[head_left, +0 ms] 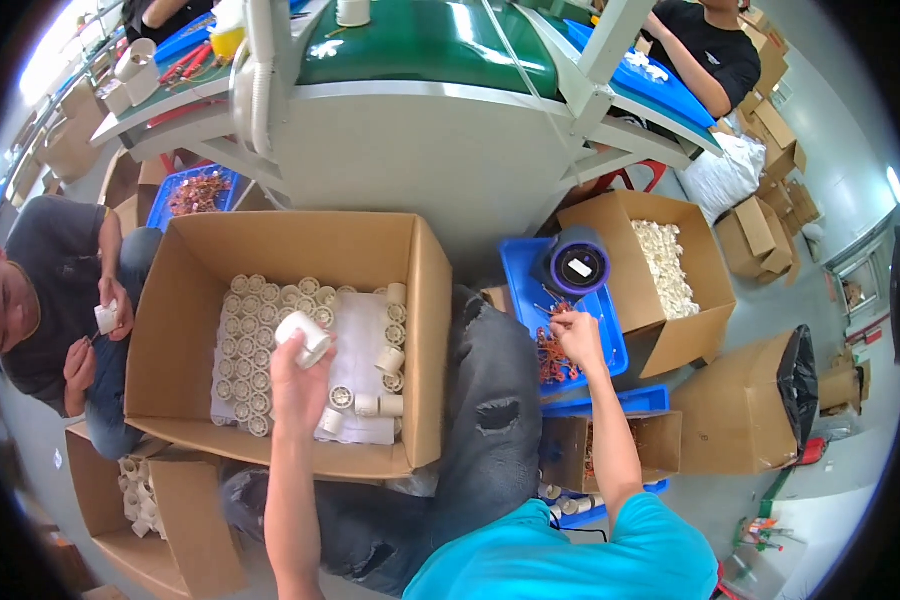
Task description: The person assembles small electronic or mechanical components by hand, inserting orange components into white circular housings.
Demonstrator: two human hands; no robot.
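Left hand (295,378): clamped around a white cylindrical fitting (308,335), held above the large carton (300,235). Right hand (578,338): at three o'clock from the left, fingertips drawn close together over the blue tray (518,275); whether they pinch anything cannot be told. Small copper-coloured parts (555,360) lie in a tangled heap just off these fingertips, toward eight o'clock. The step in hand appears to be selecting a small part while the fitting is held ready; the next move calls for a fine pinch and a clean separation from the heap (tangled pieces could well come up together).

Farther out, a dark round device (577,265) stands at twelve o'clock from the right hand, and a carton of cream pieces (667,270) at two. From the left hand, rows of white fittings (255,345) stand in the large carton at ten o'clock; beyond the carton, in the same direction, a seated co-worker (55,270) holds a similar white piece (106,318).
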